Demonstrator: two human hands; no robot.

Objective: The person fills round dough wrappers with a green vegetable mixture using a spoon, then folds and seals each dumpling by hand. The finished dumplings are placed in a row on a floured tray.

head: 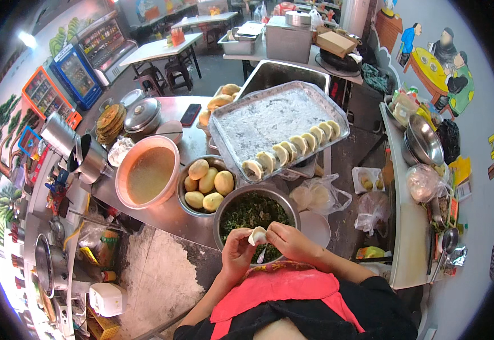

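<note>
Between the fingers of my left hand (237, 250) and my right hand (287, 241) is a small folded dumpling (257, 236), pinched from both sides. Both hands are over the near part of a steel bowl (251, 212) of chopped green filling (253, 210). The handle of a metal spoon (262, 254) shows below the dumpling; its other end is hidden. Beyond the bowl, a floured metal tray (268, 117) carries a row of several finished dumplings (301, 145) along its near edge.
Left of the filling stand a steel bowl of peeled potatoes (206, 180) and a pink basin of cloudy liquid (151, 174). A phone (191, 114) lies on the steel table (162, 221). Plastic bags of round dough-like pieces (317, 195) are at the right, near a side counter (408, 242).
</note>
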